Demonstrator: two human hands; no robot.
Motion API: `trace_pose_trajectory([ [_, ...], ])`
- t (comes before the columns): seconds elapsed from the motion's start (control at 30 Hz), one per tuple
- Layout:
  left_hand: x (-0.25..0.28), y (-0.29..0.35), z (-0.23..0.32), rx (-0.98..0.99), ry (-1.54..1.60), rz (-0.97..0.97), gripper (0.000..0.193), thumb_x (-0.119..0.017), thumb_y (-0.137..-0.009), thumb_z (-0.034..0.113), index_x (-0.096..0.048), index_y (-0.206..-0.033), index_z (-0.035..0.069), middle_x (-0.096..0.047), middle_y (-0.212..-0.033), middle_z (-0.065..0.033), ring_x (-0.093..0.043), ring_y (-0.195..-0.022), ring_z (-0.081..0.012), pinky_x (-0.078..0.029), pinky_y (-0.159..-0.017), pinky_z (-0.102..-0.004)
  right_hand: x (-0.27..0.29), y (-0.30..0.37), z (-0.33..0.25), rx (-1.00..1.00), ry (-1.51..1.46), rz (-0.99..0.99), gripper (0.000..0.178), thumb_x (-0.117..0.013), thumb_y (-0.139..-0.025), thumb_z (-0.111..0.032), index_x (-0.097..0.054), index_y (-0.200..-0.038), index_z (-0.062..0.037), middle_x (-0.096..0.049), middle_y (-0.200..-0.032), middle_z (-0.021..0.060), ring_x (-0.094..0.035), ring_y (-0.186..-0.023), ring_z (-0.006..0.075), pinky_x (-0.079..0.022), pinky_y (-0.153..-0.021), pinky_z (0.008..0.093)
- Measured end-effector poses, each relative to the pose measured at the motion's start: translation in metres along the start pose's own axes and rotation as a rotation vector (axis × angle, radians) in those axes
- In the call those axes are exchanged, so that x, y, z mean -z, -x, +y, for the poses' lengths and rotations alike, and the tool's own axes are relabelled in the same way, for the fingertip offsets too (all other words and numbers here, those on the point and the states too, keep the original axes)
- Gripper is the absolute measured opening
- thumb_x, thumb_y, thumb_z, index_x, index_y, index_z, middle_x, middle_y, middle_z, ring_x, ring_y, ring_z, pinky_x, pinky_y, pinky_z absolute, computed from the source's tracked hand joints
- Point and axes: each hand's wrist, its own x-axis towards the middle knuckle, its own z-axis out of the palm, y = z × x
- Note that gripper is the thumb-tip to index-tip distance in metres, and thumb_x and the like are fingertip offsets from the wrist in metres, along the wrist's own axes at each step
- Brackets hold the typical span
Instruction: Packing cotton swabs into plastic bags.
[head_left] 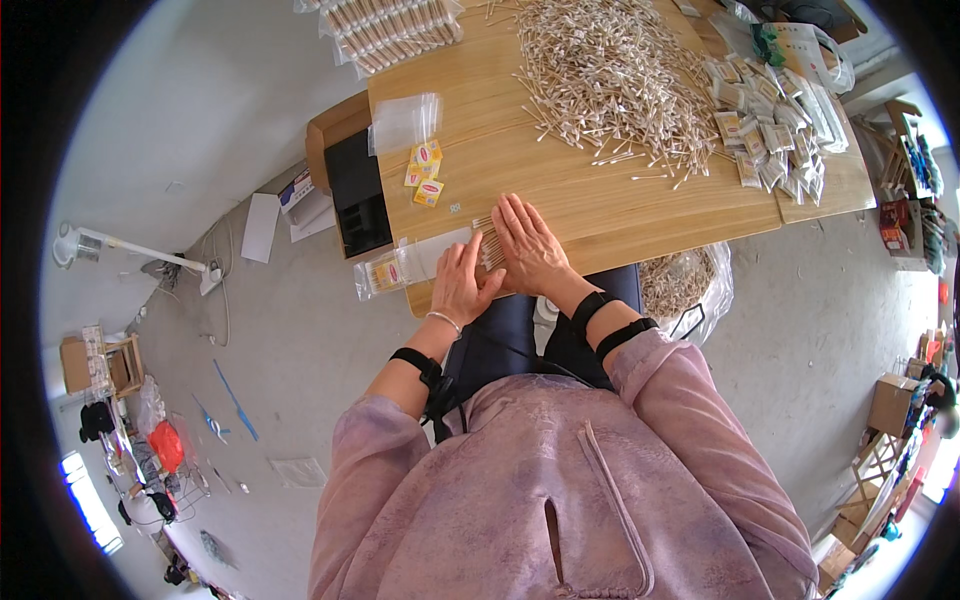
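Observation:
At the table's near edge, a small row of cotton swabs (488, 245) lies between my two hands. My right hand (530, 245) is flat along their right side, fingers stretched out and close together. My left hand (462, 285) is at their left, fingers slightly bent with the thumb apart, the fingertips touching or nearly touching the swabs. A clear plastic bag (432, 255) lies flat just left of that hand. Farther left, a filled clear packet (378, 275) with a yellow label overhangs the table edge.
A big heap of loose swabs (620, 80) covers the far table. Filled packets (775, 130) are piled at right. Yellow cards (425, 175) and empty clear bags (408, 122) lie at left, below bundled swabs (390, 35). A bag of swabs (680, 280) stands beneath the table.

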Motion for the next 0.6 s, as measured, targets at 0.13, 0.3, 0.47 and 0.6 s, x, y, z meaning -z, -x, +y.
trace_pose_trajectory([
  [0.13, -0.0004, -0.0004, 0.0002, 0.029, -0.056, -0.017, 0.067, -0.059, -0.087, 0.044, -0.045, -0.134, -0.002, -0.052, -0.104, -0.0170, -0.051, -0.100, -0.0348, -0.040, -0.091, -0.0438, 0.0007, -0.0009, -0.0014, 0.005, -0.025, 0.010, 0.093, -0.062, -0.076, -0.047, -0.029, -0.144, 0.0063, -0.023, -0.154, 0.0226, -0.018, -0.146, 0.0328, -0.014, -0.120, 0.0418],
  [0.3, -0.0014, -0.0011, 0.0014, 0.046, -0.044, -0.008, 0.063, -0.060, -0.087, 0.044, -0.047, -0.130, 0.001, -0.052, -0.104, -0.0167, -0.051, -0.100, -0.0343, -0.040, -0.090, -0.0438, -0.0028, -0.0004, 0.0003, 0.010, -0.010, 0.039, 0.095, -0.063, -0.074, -0.049, -0.030, -0.144, 0.0064, -0.025, -0.153, 0.0229, -0.019, -0.145, 0.0334, -0.015, -0.120, 0.0420],
  [0.47, -0.0004, -0.0023, 0.0032, 0.031, 0.002, 0.041, 0.058, -0.063, -0.085, 0.039, -0.047, -0.127, 0.002, -0.052, -0.094, -0.0138, -0.051, -0.089, -0.0323, -0.041, -0.086, -0.0428, -0.0044, -0.0004, 0.0000, 0.013, -0.001, 0.052, 0.096, -0.063, -0.073, -0.051, -0.030, -0.143, 0.0064, -0.026, -0.152, 0.0231, -0.020, -0.144, 0.0339, -0.014, -0.119, 0.0421],
  [0.6, 0.0015, -0.0022, 0.0012, 0.102, 0.107, 0.028, 0.059, -0.065, -0.081, 0.031, -0.045, -0.130, 0.003, -0.053, -0.094, -0.0143, -0.053, -0.090, -0.0326, -0.042, -0.086, -0.0446, -0.0023, -0.0004, -0.0001, 0.019, -0.013, 0.040, 0.097, -0.062, -0.074, -0.053, -0.029, -0.144, 0.0064, -0.025, -0.153, 0.0229, -0.019, -0.145, 0.0336, -0.014, -0.120, 0.0418],
])
